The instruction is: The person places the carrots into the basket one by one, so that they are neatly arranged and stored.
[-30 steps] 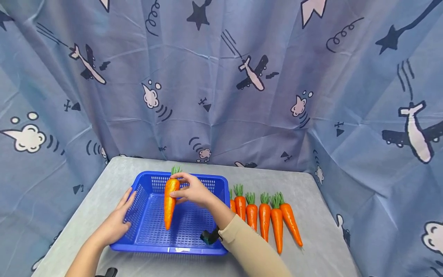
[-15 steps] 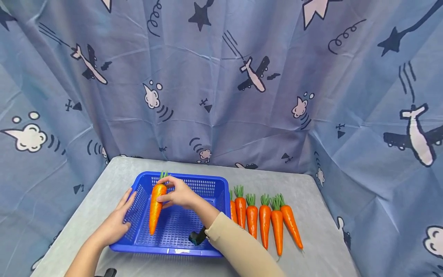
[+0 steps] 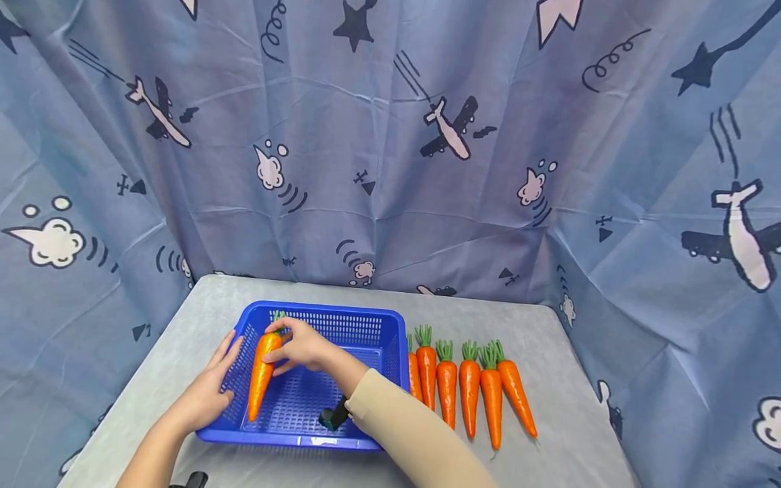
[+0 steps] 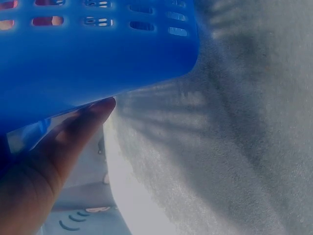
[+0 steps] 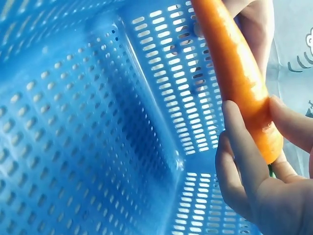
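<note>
My right hand [image 3: 302, 346] pinches a carrot [image 3: 261, 379] near its leafy end, the tip pointing down toward me. The carrot hangs over the left part of a blue plastic basket [image 3: 342, 310], close beside the left wall. In the right wrist view, thumb and fingers lie on either side of the thick end of the carrot [image 5: 239, 63]. My left hand [image 3: 204, 393] rests against the basket's left side, its fingers straight along the wall. The left wrist view shows one fingertip [image 4: 108, 104] at the lower edge of the basket [image 4: 98, 63].
Several carrots [image 3: 470, 393] lie in a row on the grey table [image 3: 561, 393], right of the basket, green tops toward the back. The right sleeve [image 3: 415, 427] crosses the basket's front right corner. A patterned blue curtain [image 3: 366, 169] surrounds the table.
My right hand has carried the carrot leftward and slightly toward me, from the basket's middle to near its left wall. My left hand keeps its place on the basket.
</note>
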### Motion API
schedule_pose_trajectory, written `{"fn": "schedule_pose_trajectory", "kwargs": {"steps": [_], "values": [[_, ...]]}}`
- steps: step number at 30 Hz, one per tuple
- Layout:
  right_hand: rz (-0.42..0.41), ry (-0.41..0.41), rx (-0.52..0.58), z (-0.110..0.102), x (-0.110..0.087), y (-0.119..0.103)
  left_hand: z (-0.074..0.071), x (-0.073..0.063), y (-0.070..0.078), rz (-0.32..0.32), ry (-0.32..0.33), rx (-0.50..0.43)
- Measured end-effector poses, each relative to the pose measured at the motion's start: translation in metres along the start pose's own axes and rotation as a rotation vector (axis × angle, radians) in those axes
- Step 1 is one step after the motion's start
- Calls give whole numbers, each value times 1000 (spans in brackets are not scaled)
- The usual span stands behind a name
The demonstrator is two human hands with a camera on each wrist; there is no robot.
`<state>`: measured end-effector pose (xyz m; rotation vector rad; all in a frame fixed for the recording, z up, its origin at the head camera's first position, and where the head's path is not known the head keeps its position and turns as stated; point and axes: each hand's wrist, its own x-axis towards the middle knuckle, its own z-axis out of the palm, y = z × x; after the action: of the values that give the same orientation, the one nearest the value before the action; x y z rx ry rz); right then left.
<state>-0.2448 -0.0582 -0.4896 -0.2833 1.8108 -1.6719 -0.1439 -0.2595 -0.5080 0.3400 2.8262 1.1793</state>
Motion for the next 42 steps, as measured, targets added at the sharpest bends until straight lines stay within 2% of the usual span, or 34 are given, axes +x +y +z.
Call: {"fn": "schedule_pose_trajectory", "kwargs": {"steps": [6,15,25,30,33,37,42], "values": [[28,2,27,7,11,6,-3,2,-2,-1,1,23],[76,43,27,12,15,20,3,6,-3,-15,-26,20],[110,91,3,24,25,32,5,3,-4,20,11,13],[104,69,26,24,31,33,2,2,-4,34,37,24],[99,54,5,25,32,35,1,2,-4,20,29,26],[105,81,-46,26,30,38,2,1,-4,-5,6,12],[113,113,-82,25,26,36,3,3,-2,5,19,12]]}}
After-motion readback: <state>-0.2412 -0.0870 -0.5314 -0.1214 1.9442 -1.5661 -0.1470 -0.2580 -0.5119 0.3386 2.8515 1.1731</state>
